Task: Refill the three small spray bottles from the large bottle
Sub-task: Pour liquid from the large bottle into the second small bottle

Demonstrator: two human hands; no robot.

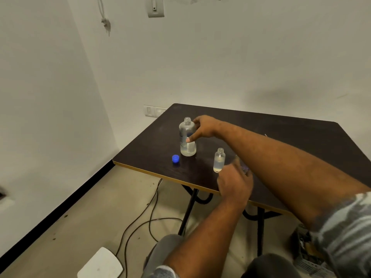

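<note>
Two hands out; right hand (202, 127) grips the uncapped large bottle (185, 131), eleven o'clock from the small bottle (219, 160); left hand (234, 183) blurred, cannot tell its grip; best pour slowly.

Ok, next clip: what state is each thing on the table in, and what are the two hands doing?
large bottle: upright, uncapped, liquid low.
blue cap: off, lying on the table beside the large bottle.
small bottle: upright, neck open, a little liquid at the bottom.
right hand: grips the large bottle, thumb on its front.
left hand: blurred, beside the small bottle; grip cannot be told.
</note>
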